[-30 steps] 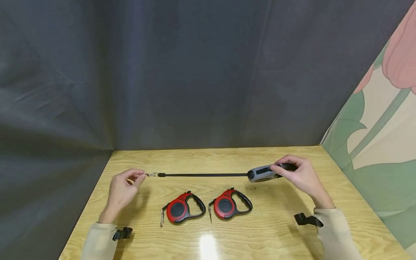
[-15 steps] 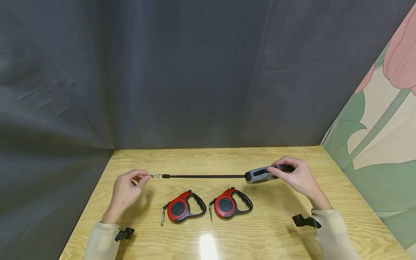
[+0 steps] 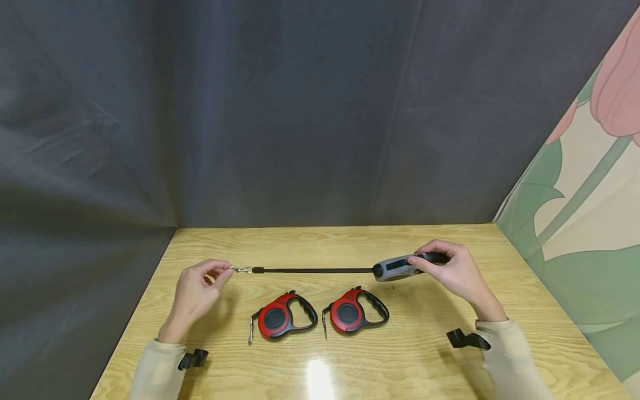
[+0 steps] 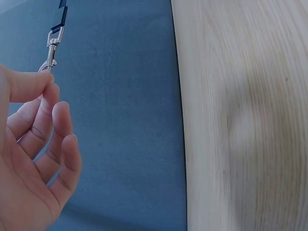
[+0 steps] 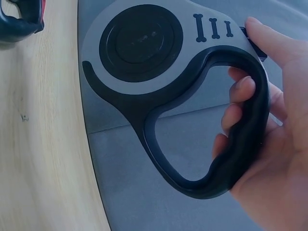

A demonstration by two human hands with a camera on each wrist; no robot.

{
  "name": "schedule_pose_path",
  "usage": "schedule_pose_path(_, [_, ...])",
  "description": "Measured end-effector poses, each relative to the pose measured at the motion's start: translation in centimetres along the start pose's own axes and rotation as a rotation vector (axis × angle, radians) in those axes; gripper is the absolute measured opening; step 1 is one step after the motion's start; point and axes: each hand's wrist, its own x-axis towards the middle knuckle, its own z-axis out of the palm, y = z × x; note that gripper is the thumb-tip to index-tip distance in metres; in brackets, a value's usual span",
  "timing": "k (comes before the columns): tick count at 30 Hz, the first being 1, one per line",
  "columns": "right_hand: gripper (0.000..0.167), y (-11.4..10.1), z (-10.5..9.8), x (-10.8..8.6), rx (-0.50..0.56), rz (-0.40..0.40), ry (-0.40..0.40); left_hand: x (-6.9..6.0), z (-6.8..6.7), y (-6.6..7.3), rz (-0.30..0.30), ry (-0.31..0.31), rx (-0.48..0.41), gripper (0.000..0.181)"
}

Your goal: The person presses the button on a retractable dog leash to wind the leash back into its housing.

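My right hand (image 3: 455, 272) grips the black looped handle of a grey retractable dog leash (image 3: 397, 268), held above the table. In the right wrist view several fingers curl through the handle (image 5: 240, 139), and the thumb lies at the button on top. From the casing a black strap (image 3: 315, 270) runs straight across to the left, ending in a silver snap hook (image 3: 244, 269). My left hand (image 3: 197, 291) pinches the end of that hook (image 4: 52, 53) between thumb and forefinger; its other fingers are loosely bent.
Two red-and-black retractable leashes lie side by side on the wooden table (image 3: 400, 366): a left one (image 3: 275, 318) and a right one (image 3: 346, 313), each with its hook to the left. A dark curtain (image 3: 300, 139) stands behind, and a flowered panel (image 3: 590, 233) on the right.
My right hand and the grey leash have moved slightly left. My left hand has shifted a little right with the hook, so the stretched strap looks shorter. Both red leashes stay put.
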Motion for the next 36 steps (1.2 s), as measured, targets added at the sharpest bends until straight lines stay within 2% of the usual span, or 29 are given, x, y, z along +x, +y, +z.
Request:
schedule_pose_path(27, [0.01,-0.9,1.6,0.0,0.079,-0.026,0.002,-0.4,0.5,1.3,0.029,-0.044,-0.001,0.005])
schedule_pose_path(36, [0.01,-1.2,2.2,0.0,0.1,-0.039,-0.013,-0.5,0.7,1.8,0.071,-0.041,-0.006,0.006])
